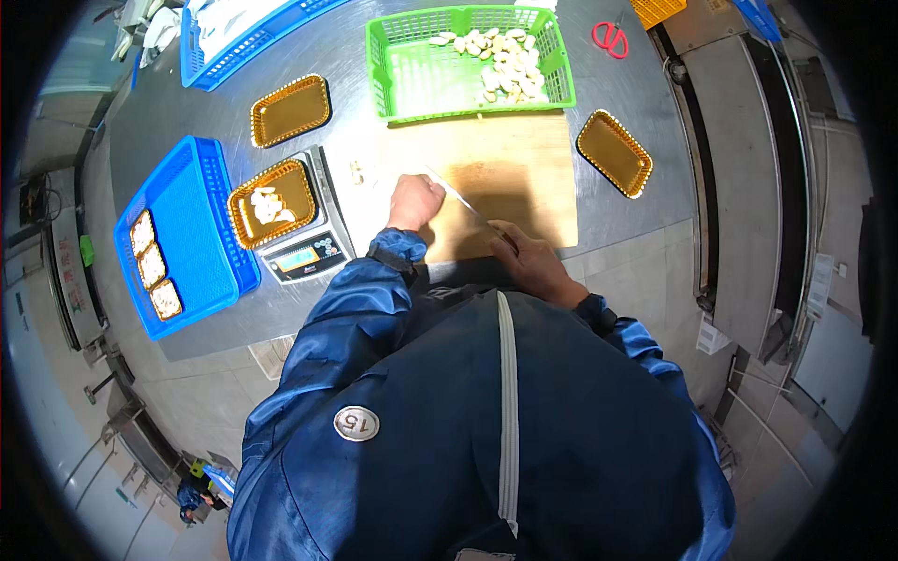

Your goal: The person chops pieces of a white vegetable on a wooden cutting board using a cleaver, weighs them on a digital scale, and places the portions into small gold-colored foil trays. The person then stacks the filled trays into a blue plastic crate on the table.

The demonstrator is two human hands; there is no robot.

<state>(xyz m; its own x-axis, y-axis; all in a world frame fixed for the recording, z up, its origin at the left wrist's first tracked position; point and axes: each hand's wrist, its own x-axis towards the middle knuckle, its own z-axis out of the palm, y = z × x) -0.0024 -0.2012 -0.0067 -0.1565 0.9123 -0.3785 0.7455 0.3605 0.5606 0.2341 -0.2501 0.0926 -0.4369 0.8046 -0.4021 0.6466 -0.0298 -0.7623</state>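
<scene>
My right hand (530, 259) grips the handle of a knife (459, 198), whose blade slants up and left across the wooden cutting board (519, 151). Near the knife's tip, my left hand (415, 202) is curled low over the board; its fingertips are hidden, so I cannot tell what it holds. A small pale piece (356, 172) lies left of that hand in strong glare. Farther left, a gold plastic tray (298, 184) sits on a digital scale (330, 231) with several white food pieces (268, 205) in it.
A green plastic basket (421, 77) with pale food pieces (512, 63) stands behind the board. Other gold trays lie at left (291, 111) and right (615, 154). A blue crate (200, 224) holds three filled trays (151, 265). Red-handled scissors (610, 41) lie at back right.
</scene>
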